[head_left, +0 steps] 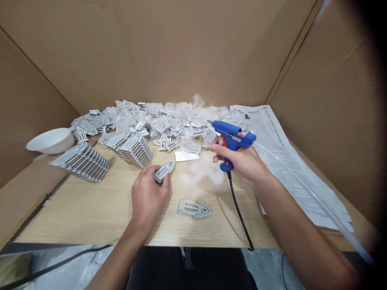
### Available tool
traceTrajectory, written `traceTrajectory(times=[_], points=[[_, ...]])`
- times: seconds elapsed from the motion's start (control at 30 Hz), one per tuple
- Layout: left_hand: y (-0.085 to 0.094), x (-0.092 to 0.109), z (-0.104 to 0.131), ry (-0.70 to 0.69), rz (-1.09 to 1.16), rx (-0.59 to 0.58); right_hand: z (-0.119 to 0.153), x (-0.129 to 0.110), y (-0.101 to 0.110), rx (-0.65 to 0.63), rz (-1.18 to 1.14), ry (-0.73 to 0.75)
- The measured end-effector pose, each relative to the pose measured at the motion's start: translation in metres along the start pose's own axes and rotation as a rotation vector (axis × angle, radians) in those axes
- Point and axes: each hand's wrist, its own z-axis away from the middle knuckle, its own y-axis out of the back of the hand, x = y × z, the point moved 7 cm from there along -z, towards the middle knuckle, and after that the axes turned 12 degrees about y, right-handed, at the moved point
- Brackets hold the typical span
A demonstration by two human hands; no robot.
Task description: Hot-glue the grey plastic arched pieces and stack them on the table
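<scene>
Clearly, the tabletop (pixel 105 209) spans the lower frame, with printed sheets (pixel 272 133) at right and a heap of grey pieces (pixel 163 125) across the centre. Right of centre, your right hand (pixel 248 163) wraps round the blue glue gun (pixel 229 135) — likely light and rigid, best held by its handle, away from a possibly hot nozzle. Left of centre, your left hand (pixel 148 193), well apart from it, pinches a grey arch piece (pixel 164 171) — probably light, stiff and brittle, so grip its long edges gently. A loose arch piece (pixel 194 208) lies below centre.
</scene>
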Motion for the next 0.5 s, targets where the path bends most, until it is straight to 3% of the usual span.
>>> traceTrajectory(times=[0.17, 0.33, 0.5], points=[[0.011, -0.024, 0.005, 0.033, 0.132, -0.022, 0.000, 0.001, -0.001, -0.015, -0.015, 0.023], [0.008, -0.020, 0.000, 0.052, 0.191, -0.069, -0.001, 0.005, 0.003, -0.004, -0.005, 0.004], [0.004, -0.016, -0.001, 0.068, 0.118, -0.031, -0.001, 0.005, 0.002, -0.005, -0.011, -0.010]])
